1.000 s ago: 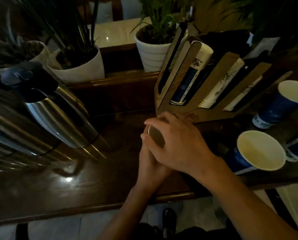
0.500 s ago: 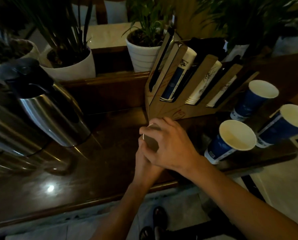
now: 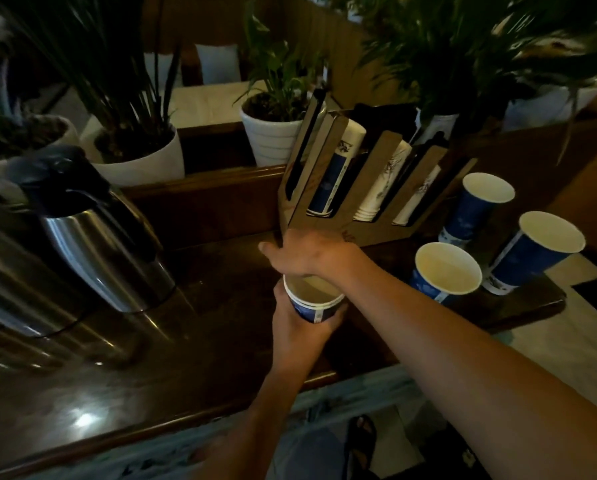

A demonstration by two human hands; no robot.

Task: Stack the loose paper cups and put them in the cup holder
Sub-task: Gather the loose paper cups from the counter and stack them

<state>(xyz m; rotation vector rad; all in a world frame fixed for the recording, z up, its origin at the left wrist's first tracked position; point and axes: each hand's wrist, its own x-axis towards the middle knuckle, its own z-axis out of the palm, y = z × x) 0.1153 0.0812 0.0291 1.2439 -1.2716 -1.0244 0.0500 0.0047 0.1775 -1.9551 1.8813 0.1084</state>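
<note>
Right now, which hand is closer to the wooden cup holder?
Right. The right hand sits at the holder's base; the left hand grips the cup stack lower, nearer the person.

I see a dark brown glossy bench (image 3: 193, 344). The stacked cups (image 3: 311, 304) my left hand (image 3: 299, 329) grips are deep blue with a white band and pale cream inside. Three loose cups (image 3: 444, 275) to the right share that blue with white rims. The cup holder (image 3: 366, 188) is mid-brown wood, holding white cups with dark ink-like markings and blue panels. A carafe (image 3: 96, 237) is silver steel with a black top. Plant pots (image 3: 141, 161) are white.
</note>
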